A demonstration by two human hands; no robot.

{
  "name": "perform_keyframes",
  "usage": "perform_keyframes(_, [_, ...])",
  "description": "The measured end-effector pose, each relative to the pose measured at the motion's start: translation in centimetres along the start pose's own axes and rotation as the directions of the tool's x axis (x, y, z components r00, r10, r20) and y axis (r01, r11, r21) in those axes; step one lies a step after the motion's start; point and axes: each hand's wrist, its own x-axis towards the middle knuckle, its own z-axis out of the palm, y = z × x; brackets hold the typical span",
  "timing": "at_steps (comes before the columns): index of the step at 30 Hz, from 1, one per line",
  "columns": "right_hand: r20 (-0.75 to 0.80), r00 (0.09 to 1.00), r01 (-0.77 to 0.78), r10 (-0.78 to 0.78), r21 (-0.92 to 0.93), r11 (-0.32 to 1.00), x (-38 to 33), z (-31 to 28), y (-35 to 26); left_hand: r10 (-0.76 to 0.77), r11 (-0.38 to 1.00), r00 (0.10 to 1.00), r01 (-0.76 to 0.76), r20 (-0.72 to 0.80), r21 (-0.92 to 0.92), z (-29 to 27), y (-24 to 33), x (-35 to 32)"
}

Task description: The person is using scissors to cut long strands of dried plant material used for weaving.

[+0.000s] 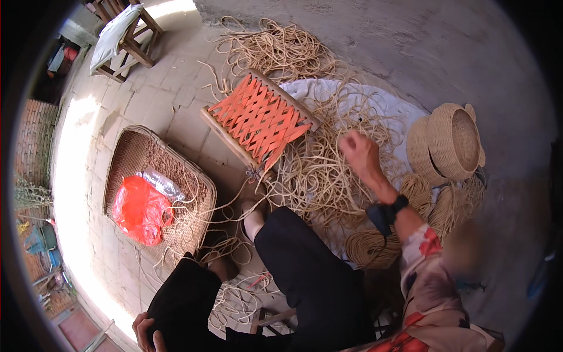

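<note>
My right hand is raised over a loose tangle of pale straw rope, blurred, its fingers curled around strands of it. A dark wristband sits on that forearm. At the lower left my left hand rests flat on my knee in black trousers and holds nothing. Just left of the right hand, a small stool with an orange woven strap seat lies tilted on the paved ground. Rope strands run from its lower corner toward my feet.
A flat wicker tray at left holds a red plastic bag and a plastic bottle. Round woven baskets stand at right, with a rope coil and white cloth nearby. A cushioned wooden stool stands at the far left.
</note>
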Motion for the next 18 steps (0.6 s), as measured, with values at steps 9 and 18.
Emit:
perform_keyframes(9, [-0.113, 0.942, 0.334, -0.316, 0.234, 0.913, 9.5, 8.5, 13.9, -0.067, 0.997, 0.998, 0.067, -0.004, -0.037, -0.2, 0.4, 0.1])
perform_keyframes(18, [-0.443, 0.891, -0.095, 0.1, 0.035, 0.995, 3.9, -10.3, 5.6, 0.116, 0.988, 0.989, -0.124, -0.088, -0.09, -0.2, -1.2, -2.3])
